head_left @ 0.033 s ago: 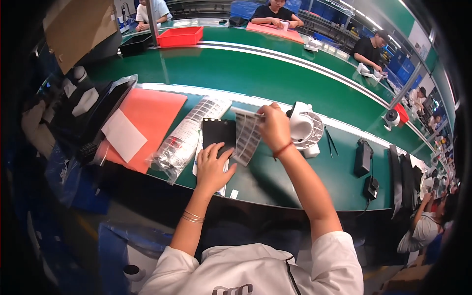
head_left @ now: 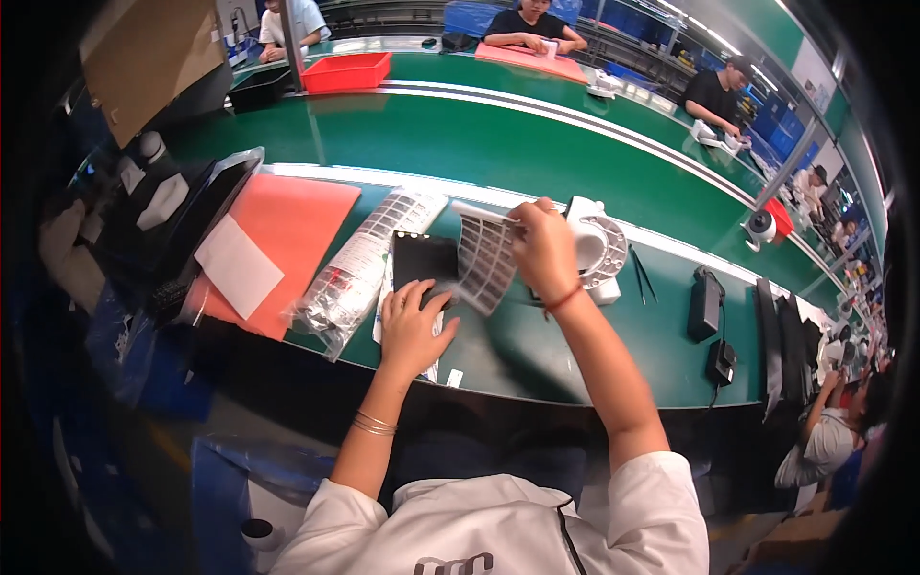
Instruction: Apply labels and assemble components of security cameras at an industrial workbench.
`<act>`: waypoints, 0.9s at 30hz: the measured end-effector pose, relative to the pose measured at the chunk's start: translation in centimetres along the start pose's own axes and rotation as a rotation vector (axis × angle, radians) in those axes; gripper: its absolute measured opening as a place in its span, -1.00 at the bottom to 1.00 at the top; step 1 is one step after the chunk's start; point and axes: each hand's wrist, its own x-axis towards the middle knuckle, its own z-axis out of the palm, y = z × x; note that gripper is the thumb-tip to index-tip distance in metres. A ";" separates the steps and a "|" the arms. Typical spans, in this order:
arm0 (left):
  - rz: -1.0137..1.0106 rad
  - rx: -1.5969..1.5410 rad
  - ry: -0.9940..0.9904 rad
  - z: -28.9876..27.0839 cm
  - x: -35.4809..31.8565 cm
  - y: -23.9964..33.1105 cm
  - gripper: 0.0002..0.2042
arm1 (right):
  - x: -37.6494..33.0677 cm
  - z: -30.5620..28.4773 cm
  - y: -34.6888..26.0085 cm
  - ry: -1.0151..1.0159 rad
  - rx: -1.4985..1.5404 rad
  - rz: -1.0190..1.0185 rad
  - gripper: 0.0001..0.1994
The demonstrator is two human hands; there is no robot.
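Observation:
My right hand (head_left: pixel 548 251) pinches the upper right edge of a thin sheet of labels (head_left: pixel 487 259), dark patches in a white grid. The sheet hangs curved above the bench. Its left edge is close to a flat black piece (head_left: pixel 425 259); whether they touch I cannot tell. My left hand (head_left: pixel 414 331) lies with fingers spread on the black piece's near end. Under that hand, white printed paper shows at the side. Left of it rests a clear plastic bag (head_left: pixel 369 264) with a roll of label sheets. Partly behind my right hand stands a white round housing (head_left: pixel 602 251).
Black tweezers (head_left: pixel 644 273) and a black power adapter (head_left: pixel 706 305) lie to the right, with black strips (head_left: pixel 772 335) beyond. An orange-pink mat (head_left: pixel 305 216) carries white paper (head_left: pixel 240 266) at left. Across the green bench (head_left: pixel 431 125) are a red tray (head_left: pixel 347 72) and seated co-workers.
My right hand has shifted slightly right, and the label sheet has swung a little with it. My left hand stays almost in place. The whole view has shifted slightly.

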 end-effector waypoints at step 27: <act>-0.287 -1.288 -0.619 4.7 8.3 10.2 -0.82 | -9.0 -13.5 22.3 -0.054 -0.466 0.534 -0.75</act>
